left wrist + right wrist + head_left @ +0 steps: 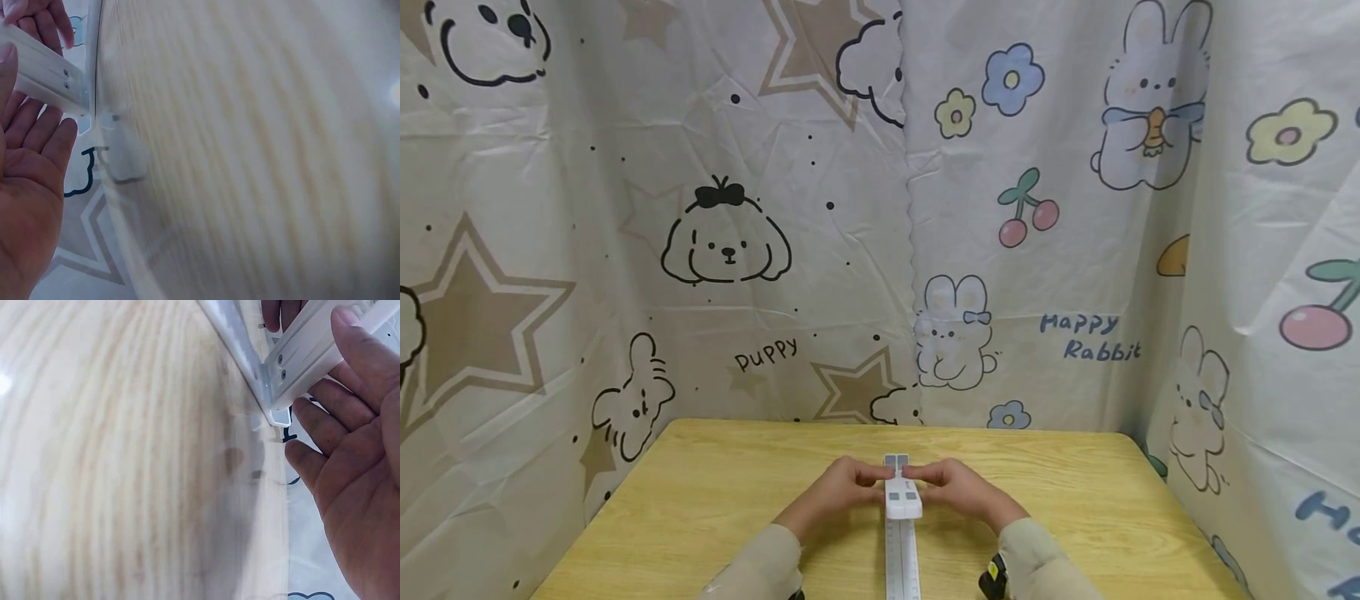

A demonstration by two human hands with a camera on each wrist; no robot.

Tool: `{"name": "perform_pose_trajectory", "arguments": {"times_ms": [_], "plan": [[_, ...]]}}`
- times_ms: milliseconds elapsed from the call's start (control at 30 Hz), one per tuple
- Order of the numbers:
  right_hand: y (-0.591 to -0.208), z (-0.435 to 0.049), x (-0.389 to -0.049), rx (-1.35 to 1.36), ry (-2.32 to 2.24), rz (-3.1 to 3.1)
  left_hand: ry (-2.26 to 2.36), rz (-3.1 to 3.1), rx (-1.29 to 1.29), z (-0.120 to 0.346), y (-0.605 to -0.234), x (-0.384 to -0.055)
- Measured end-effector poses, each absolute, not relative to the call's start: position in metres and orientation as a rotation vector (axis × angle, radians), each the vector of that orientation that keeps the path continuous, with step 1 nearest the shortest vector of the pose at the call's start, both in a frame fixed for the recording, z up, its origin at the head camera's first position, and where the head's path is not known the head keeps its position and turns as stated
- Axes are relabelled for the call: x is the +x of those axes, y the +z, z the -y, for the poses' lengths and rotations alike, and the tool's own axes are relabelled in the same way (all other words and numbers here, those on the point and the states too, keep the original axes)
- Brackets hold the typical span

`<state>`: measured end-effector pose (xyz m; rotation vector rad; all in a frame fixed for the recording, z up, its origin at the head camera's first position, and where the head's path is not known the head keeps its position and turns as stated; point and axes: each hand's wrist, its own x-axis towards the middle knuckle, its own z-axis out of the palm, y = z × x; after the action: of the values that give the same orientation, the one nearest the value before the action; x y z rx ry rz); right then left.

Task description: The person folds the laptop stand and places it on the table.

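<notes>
A white device [903, 498] with grey squares on its top stands over a long, narrow base [902, 558] with ruler-like markings. My left hand [842, 492] holds the upper part from the left, and my right hand [964, 493] grips it from the right. In the right wrist view, the thumb of the right hand [369, 444] lies on the white part [312, 353], with the fingers below it. Two screws show near its foot. The left hand [31, 181] appears beside the same part [44, 69] in the left wrist view.
The device stands on a yellow wood-grain table [715, 492]. Behind and at both sides hangs a curtain [850, 250] printed with puppies, rabbits, stars and flowers. Long sleeves [760, 562] cover both forearms, with a dark strap [992, 577] at the right wrist.
</notes>
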<state>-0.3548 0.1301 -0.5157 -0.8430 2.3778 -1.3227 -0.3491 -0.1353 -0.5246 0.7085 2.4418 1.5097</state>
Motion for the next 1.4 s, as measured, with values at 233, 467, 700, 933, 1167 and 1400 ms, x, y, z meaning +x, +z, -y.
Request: {"name": "perform_pose_trajectory", "arguments": {"times_ms": [233,467,700,933,1167,1400], "plan": [[-0.519,-0.133,-0.350,-0.838,-1.297,-2.371,1.428,-2.424,0.737,0.138,-0.525,-0.348],[-0.526,-0.133,-0.348,-0.849,-1.304,-2.362,1.303,-2.483,0.758,0.138,-0.524,-0.343],[-0.525,-0.129,-0.339,-0.849,-1.220,-2.448,1.187,-2.558,0.766,0.134,-0.521,-0.334],[-0.529,-0.127,-0.336,-0.866,-1.176,-2.483,1.119,-2.618,0.784,0.131,-0.526,-0.332],[-0.532,-0.123,-0.329,-0.896,-1.080,-2.570,0.972,-2.722,0.866,0.126,-0.529,-0.327],[-0.532,-0.119,-0.327,-0.953,-0.892,-2.702,0.786,-2.814,0.918,0.121,-0.527,-0.326]]}}
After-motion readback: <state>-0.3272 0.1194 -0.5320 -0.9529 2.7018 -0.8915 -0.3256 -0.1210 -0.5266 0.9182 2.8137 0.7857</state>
